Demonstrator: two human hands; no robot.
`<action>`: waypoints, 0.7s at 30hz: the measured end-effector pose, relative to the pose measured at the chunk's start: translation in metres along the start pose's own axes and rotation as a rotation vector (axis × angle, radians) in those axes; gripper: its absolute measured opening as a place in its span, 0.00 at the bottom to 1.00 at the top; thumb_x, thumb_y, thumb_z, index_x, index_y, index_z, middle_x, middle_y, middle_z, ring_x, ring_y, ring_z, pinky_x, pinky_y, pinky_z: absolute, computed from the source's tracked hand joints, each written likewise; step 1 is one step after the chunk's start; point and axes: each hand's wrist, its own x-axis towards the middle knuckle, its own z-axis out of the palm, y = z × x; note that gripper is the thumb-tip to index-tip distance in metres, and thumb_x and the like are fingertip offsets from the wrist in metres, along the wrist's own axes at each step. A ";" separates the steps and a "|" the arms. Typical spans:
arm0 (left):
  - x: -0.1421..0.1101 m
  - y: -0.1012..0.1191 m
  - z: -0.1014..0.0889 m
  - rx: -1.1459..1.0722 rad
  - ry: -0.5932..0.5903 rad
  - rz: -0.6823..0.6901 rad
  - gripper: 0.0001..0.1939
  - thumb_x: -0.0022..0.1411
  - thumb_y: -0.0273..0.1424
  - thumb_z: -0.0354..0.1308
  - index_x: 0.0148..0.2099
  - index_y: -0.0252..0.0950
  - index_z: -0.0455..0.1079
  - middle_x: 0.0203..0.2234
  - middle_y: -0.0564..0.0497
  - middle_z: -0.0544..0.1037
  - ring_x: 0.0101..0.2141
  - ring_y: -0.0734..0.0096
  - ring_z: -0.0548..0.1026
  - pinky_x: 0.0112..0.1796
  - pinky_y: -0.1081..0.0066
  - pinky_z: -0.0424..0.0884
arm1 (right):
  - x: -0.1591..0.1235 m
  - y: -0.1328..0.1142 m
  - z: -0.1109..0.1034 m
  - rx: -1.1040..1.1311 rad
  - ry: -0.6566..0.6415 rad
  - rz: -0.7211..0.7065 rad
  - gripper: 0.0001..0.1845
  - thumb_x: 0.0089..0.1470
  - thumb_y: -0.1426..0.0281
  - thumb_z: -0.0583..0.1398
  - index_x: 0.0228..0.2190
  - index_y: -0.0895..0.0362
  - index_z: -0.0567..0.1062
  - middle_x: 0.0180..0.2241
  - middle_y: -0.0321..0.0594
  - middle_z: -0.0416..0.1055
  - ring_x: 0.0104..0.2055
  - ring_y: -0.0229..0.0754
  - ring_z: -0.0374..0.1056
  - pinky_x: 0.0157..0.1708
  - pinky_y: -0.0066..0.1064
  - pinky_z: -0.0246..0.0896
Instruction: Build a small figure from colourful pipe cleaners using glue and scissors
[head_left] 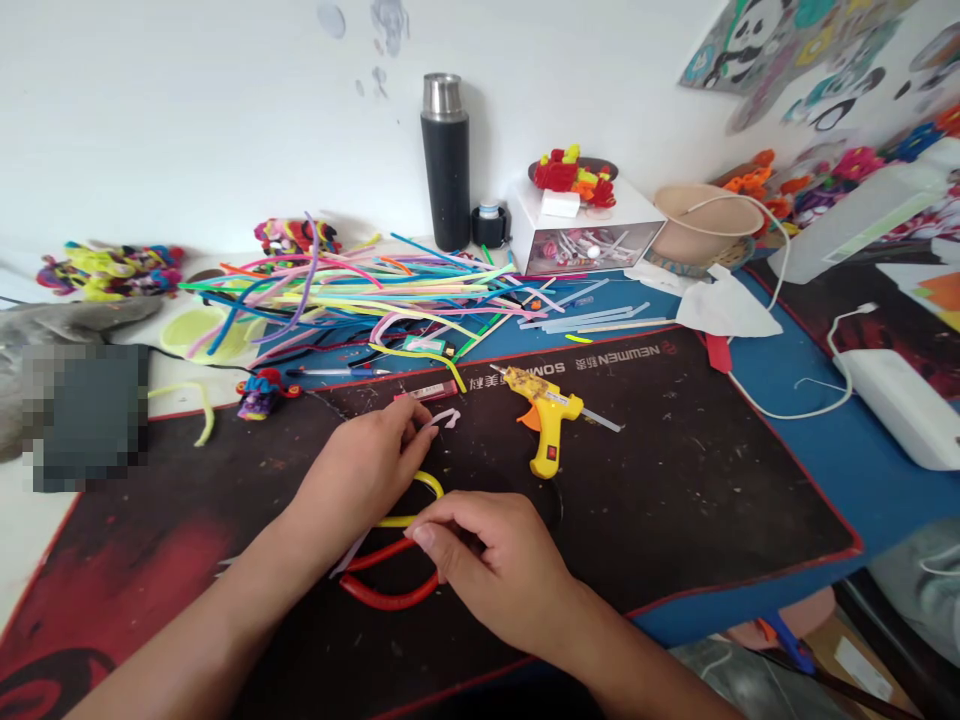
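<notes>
My left hand (367, 460) is closed, with thumb and index finger pinching a pale pipe cleaner (448, 417) whose bent end sticks out to the right. Close by, my right hand (495, 555) has its thumb and forefinger pressed together; what they hold, if anything, is hidden. Under and beside the hands lie a red loop (390, 598) and a yellow loop (431, 484), partly covered, shaped like tool handles. A thin pale strip (349, 555) shows below my left wrist. To the right, a yellow glue gun (551, 410) with a clear stick in its back rests on the mat.
Many coloured pipe cleaners (360, 290) are heaped at the back of the black mat (675, 480). Behind stand a black thermos (448, 170) and a white box (592, 225). A power strip (900, 405) with a cable lies at right; a small colourful figure (259, 396) at left.
</notes>
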 end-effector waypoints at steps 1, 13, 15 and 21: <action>0.000 0.002 0.000 0.015 -0.001 -0.008 0.08 0.73 0.36 0.54 0.44 0.40 0.71 0.33 0.49 0.84 0.33 0.58 0.82 0.33 0.66 0.66 | 0.000 0.000 0.000 0.000 -0.001 0.002 0.13 0.71 0.66 0.61 0.34 0.56 0.82 0.26 0.33 0.78 0.28 0.36 0.73 0.35 0.27 0.63; 0.003 0.012 0.004 0.207 -0.027 -0.062 0.10 0.76 0.36 0.50 0.47 0.39 0.71 0.30 0.48 0.83 0.31 0.57 0.82 0.30 0.66 0.61 | -0.002 0.005 0.001 -0.030 -0.003 -0.025 0.13 0.71 0.65 0.62 0.35 0.56 0.83 0.30 0.35 0.81 0.31 0.37 0.74 0.35 0.27 0.62; 0.003 0.013 0.005 0.224 -0.025 -0.061 0.11 0.76 0.36 0.49 0.47 0.40 0.72 0.30 0.49 0.83 0.31 0.58 0.82 0.30 0.66 0.60 | -0.002 0.005 0.001 -0.037 -0.003 -0.036 0.13 0.71 0.66 0.62 0.35 0.56 0.83 0.30 0.35 0.81 0.31 0.36 0.73 0.35 0.27 0.62; 0.004 0.016 0.005 0.292 -0.022 -0.061 0.14 0.76 0.38 0.48 0.48 0.41 0.74 0.30 0.49 0.84 0.31 0.58 0.83 0.28 0.67 0.58 | -0.002 0.003 0.001 -0.085 -0.020 -0.045 0.14 0.72 0.65 0.61 0.35 0.55 0.82 0.30 0.34 0.81 0.30 0.36 0.73 0.34 0.28 0.62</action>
